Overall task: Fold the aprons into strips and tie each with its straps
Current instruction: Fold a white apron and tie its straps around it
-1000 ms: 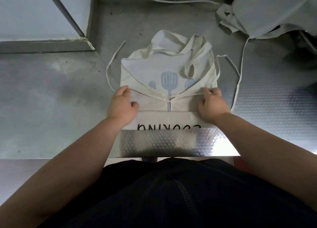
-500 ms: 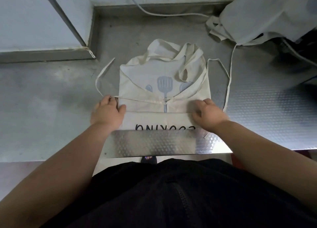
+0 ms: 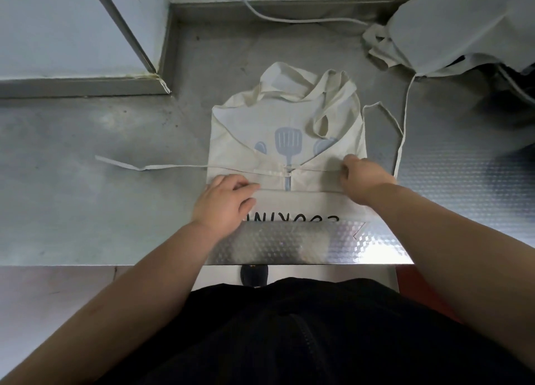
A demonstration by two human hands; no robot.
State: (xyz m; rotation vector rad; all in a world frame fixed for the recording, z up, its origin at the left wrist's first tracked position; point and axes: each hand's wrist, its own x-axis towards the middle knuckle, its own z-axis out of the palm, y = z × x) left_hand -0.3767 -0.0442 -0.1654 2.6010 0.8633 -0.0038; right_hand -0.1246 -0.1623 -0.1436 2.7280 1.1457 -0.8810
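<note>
Apron (image 3: 286, 124) is lying on the steel counter (image 3: 86, 196), close to the counter's front edge and roughly centred on it. Its sides are folded in, so it's a narrowish panel. The black lettering (image 3: 318, 218) reads upside down right by that front edge.

Left hand (image 3: 223, 202) lies on the cloth with its fingers together and only slightly bent, pressing down by a crosswise fold. My guess is it's pinning the layers so they don't skate around on the slick metal. Right hand (image 3: 363, 179) has its fingers curled and looks to be pinching the long strap (image 3: 162, 167). That strap is pulled straight across the panel and trails off over the counter's left part. I'd say it's laid that way to keep it handy for the tying step. The other strap (image 3: 401, 141) loops loose toward the counter's right side, and the neck loop (image 3: 318, 95) is bunched at the end nearest the counter's back.

Fabric looks like cream cotton canvas, matte with soft creases, and it has a pale blue spatula print (image 3: 288, 144). Straps are thin flat tape.

Counter is dull brushed steel, with a shiny dimpled pattern along the front edge and right side. A heap of more pale aprons (image 3: 463, 28) sits at the counter's far right corner. A white cord (image 3: 289, 19) runs along its back.
</note>
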